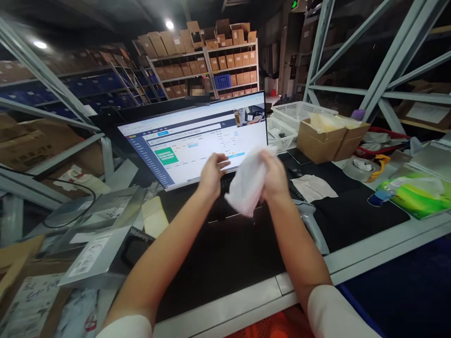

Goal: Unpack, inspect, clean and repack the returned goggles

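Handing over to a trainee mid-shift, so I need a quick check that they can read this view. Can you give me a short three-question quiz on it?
1. Which grip holds the thin, white, soft packet?

2. True or false: the grey plastic handheld scanner lies to the right of the person's bare right forearm.

3. Which of these stands to the right of the wide, lit monitor?
a) a wooden stool
b) an open brown cardboard box
c) a black kettle

Key:
1. The right grip; the left grip is close by, holding nothing.
2. True.
3. b
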Demonstrator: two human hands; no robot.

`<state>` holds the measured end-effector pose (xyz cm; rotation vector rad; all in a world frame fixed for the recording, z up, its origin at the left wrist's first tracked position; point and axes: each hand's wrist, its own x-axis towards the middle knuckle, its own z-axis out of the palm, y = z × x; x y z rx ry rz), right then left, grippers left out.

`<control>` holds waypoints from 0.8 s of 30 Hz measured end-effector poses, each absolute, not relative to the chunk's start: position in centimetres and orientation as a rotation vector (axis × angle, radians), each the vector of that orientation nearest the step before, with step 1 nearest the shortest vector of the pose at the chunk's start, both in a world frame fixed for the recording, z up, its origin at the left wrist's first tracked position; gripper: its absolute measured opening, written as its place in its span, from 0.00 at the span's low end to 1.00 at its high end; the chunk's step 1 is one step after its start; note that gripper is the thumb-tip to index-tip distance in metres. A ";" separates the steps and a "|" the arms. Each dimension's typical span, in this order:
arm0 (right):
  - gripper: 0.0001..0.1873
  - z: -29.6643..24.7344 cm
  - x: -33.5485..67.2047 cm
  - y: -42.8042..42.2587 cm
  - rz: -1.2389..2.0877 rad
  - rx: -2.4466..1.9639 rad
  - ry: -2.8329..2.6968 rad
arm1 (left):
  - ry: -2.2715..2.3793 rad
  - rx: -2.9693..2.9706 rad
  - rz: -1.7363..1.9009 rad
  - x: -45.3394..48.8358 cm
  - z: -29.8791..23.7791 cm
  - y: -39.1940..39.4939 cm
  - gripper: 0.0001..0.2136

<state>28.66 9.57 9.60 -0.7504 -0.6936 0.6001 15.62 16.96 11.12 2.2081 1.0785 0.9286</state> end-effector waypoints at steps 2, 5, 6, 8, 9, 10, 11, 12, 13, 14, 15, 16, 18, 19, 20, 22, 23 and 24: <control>0.13 9.6 32.3 9.7 0.394 -0.688 -0.453 | 1.016 2.378 0.739 18.3 9.7 16.6 0.23; 0.13 9.4 36.6 9.5 0.189 -0.654 -0.305 | 0.888 2.640 0.456 21.9 7.1 14.1 0.12; 0.13 9.3 37.5 9.4 0.133 -0.660 -0.298 | 0.882 2.707 0.404 22.8 6.4 13.2 0.13; 0.12 9.1 38.4 9.5 0.043 -0.670 -0.300 | 0.902 2.802 0.328 24.3 5.5 11.9 0.10; 0.12 9.0 38.6 9.6 0.010 -0.677 -0.306 | 0.914 2.831 0.311 24.7 5.5 11.6 0.06; 0.12 8.9 38.5 9.7 -0.006 -0.685 -0.314 | 0.923 2.850 0.304 24.9 5.7 11.7 0.03; 0.13 8.8 38.4 9.9 0.001 -0.691 -0.323 | 0.928 2.859 0.314 24.8 6.2 12.1 0.03; 0.13 8.7 38.3 10.0 0.035 -0.695 -0.339 | 0.933 2.859 0.343 24.5 6.9 12.8 0.06; 0.14 8.7 38.2 10.1 0.093 -0.696 -0.368 | 0.945 2.852 0.388 24.0 7.9 13.7 0.08; 0.16 8.7 38.0 10.0 0.168 -0.697 -0.414 | 0.968 2.840 0.444 23.3 9.0 14.8 0.10; 0.17 8.8 37.8 9.9 0.254 -0.696 -0.478 | 1.003 2.816 0.531 22.5 10.3 15.9 0.12; 0.18 8.9 37.6 9.6 0.348 -0.698 -0.561 | 1.048 2.770 0.647 21.4 11.7 16.9 0.14; 0.21 9.4 36.9 8.7 0.528 -0.715 -0.771 | 1.081 2.543 1.042 18.9 14.5 18.2 0.15; 0.21 9.7 36.3 8.1 0.594 -0.722 -0.884 | 1.047 2.375 1.245 17.6 15.9 18.3 0.14; 0.21 10.1 35.5 7.4 0.631 -0.727 -0.989 | 1.005 2.226 1.403 16.2 17.2 18.0 0.14; 0.18 10.9 33.4 5.8 0.599 -0.714 -1.168 | 0.953 2.122 1.558 13.4 19.1 16.3 0.12; 0.15 11.4 32.2 5.0 0.545 -0.695 -1.245 | 0.990 2.160 1.579 12.0 19.6 15.1 0.11; 0.12 11.8 30.8 4.3 0.484 -0.666 -1.323 | 1.034 2.227 1.587 10.7 19.8 13.8 0.08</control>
